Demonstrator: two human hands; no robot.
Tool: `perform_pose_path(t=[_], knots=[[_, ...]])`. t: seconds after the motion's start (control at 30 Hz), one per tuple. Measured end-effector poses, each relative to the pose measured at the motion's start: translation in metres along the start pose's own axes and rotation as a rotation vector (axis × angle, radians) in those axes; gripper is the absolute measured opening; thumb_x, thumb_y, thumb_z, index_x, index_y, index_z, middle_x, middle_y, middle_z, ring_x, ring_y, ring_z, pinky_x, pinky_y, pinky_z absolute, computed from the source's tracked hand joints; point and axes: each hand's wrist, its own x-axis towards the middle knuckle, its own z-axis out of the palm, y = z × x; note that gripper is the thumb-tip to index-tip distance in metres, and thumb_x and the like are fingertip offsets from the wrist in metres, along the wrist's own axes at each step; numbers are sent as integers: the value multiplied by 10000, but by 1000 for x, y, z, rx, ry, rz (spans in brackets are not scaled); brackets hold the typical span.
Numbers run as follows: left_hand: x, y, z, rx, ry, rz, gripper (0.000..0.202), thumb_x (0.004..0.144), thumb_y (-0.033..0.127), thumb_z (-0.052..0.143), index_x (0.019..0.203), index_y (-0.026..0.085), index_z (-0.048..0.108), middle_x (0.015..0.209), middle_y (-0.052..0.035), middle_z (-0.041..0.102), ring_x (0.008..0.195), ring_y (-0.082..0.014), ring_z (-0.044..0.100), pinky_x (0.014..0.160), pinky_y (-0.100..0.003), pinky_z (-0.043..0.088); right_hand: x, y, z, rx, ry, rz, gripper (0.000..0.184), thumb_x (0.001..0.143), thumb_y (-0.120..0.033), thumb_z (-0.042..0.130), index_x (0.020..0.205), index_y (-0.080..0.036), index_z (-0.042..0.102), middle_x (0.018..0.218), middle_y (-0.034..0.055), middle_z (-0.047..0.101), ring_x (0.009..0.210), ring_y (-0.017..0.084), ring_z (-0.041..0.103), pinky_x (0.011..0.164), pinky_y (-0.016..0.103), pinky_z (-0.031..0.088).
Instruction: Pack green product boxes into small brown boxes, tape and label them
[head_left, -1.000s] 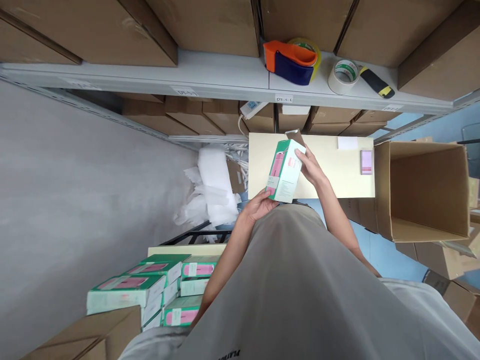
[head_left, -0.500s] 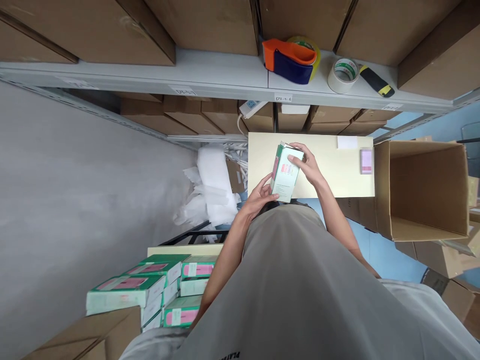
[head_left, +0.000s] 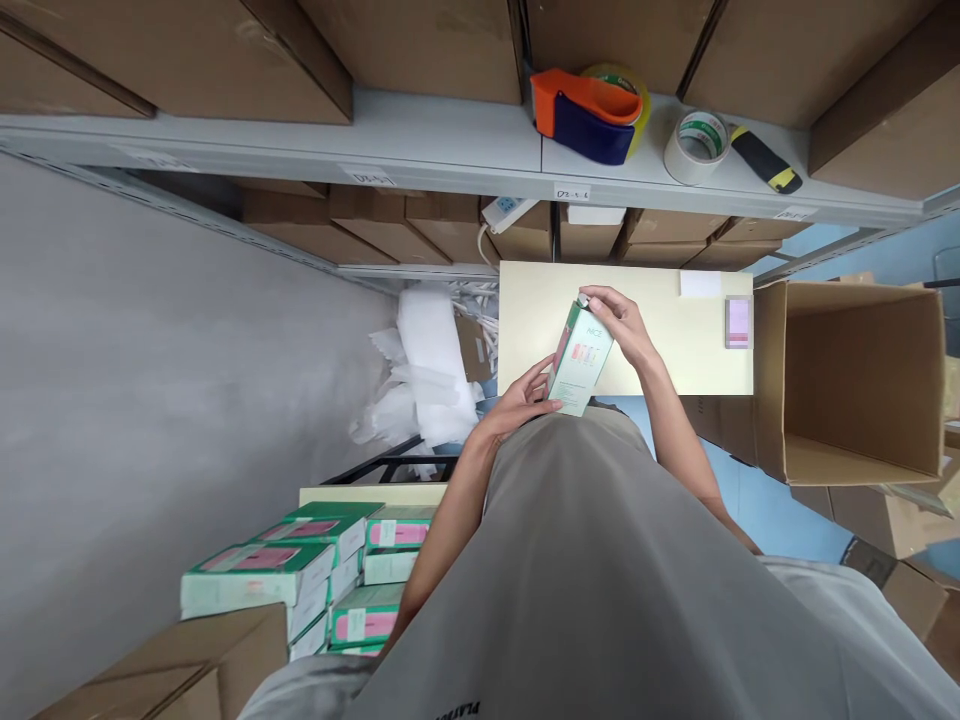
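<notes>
A slim green and white carton (head_left: 583, 360) with small coloured pictures on its face is held tilted in front of my body, over the near edge of the cream table (head_left: 667, 350). My left hand (head_left: 523, 402) grips its lower left side, thumb across the front and fingers along the pink-marked side. At the carton's top end, my right hand (head_left: 621, 320) has its fingers and thumb closed on the end flap (head_left: 583, 299). What is inside the carton is hidden.
Right of the table stands an open cardboard box (head_left: 772, 380). A small pink-screened device (head_left: 739, 322) and a white paper (head_left: 700, 284) lie on the tabletop. The shelf holds a tape dispenser (head_left: 585, 115), tape roll (head_left: 696, 147) and cutter (head_left: 766, 160). Green cartons (head_left: 259, 570) are stacked lower left.
The carton has tipped further to the right and come slightly lower. My right hand has shifted from its front face up to the top flap; my left hand keeps its grip.
</notes>
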Motion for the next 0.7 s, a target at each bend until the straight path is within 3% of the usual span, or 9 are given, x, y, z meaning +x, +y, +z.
perform_pose_path(t=[0.17,0.3,0.43,0.57,0.7], knots=[[4,1,-1,9,14,-18,1167,754,381,1072,1773,280,512,1569,-176,717,1398,-352,728,1165,-427,576,5,3,1,-9,11,44,629,875,-869,827,1111,-287,858,1219,73,834,1164,304,749,1050,486,623],[5,5,-1,-20,12,-44,1149,751,354,1069,1764,294,530,1557,-162,735,1412,-356,726,1156,-417,589,12,-2,-2,-77,-42,29,719,892,-956,731,1054,-272,879,1238,91,838,1217,327,740,1098,497,599],[7,6,-6,-130,-10,-87,1029,784,323,1034,1715,295,595,1525,-145,768,1351,-346,767,1038,-357,645,16,-6,-11,-5,-99,79,768,964,-961,630,1190,-270,879,1342,108,825,1318,331,719,1130,495,597],[14,7,-13,-288,-70,-120,856,800,329,994,1593,208,696,1407,-160,826,1191,-338,834,957,-371,686,20,1,-17,140,-114,135,751,912,-941,722,1313,-315,823,1348,70,816,1256,303,740,1015,448,658],[22,13,-10,-331,-69,-122,739,819,335,979,1499,174,741,1322,-163,851,1139,-338,852,949,-396,704,28,12,-8,148,-84,75,730,867,-900,815,1287,-303,802,1288,53,810,1148,269,750,942,393,664]])
